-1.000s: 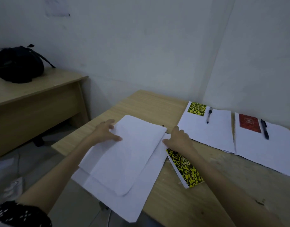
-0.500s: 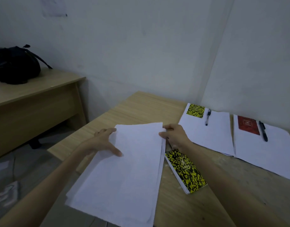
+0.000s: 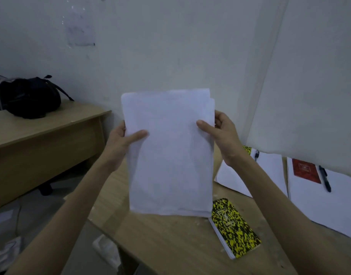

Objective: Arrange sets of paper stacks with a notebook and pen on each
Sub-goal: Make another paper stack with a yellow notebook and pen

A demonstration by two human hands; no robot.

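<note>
You hold the stack upright in front of you, lifted over the table with its bottom edge just above the wood. Your left hand grips its left edge, thumb across the front; your right hand grips the right edge the same way. The sheets are not quite flush — a corner steps out at the top right.

Near and to the right, a yellow notebook lies bare on the table, touching no paper. Farther right sit two finished sets: one with a pen, much of it behind your arm, and one with a red notebook and black pen.

This looks like the squaring step for a third set. Next, tap the edges even, lay the stack flat left of the others, then top it with the yellow notebook — I can't see a spare pen. A bag sits on the far left desk.
</note>
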